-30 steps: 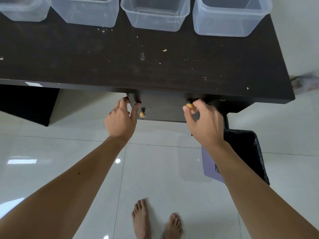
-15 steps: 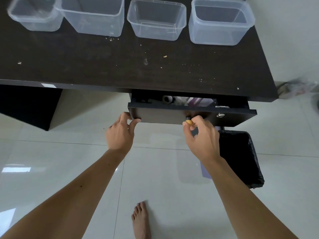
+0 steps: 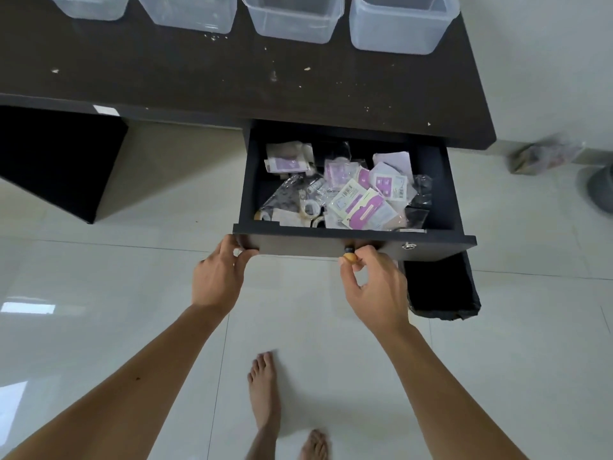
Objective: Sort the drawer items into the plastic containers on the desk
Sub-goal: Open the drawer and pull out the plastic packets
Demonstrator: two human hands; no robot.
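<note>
counter (image 3: 199,71): dark brown-black, speckled with pale crumbs. Containers (image 3: 398,24): clear, colourless plastic. Drawer (image 3: 331,242): matte black front and walls, tan wooden knob (image 3: 350,258), silver lock (image 3: 408,246). Packets (image 3: 361,204) inside: white and cream with purple/lilac panels, black barcodes; some black-printed clear bags (image 3: 285,197). Floor (image 3: 99,293): glossy white tile, thin grey grout lines. Bin bag (image 3: 441,290): black.

4 containers (image 3: 292,24) in a row along desk (image 3: 199,78) far edge; drawer (image 3: 331,242) juts out under desk's right part, packets (image 3: 358,200) heaped inside; bin (image 3: 441,290) on floor beneath drawer's right end.
</note>
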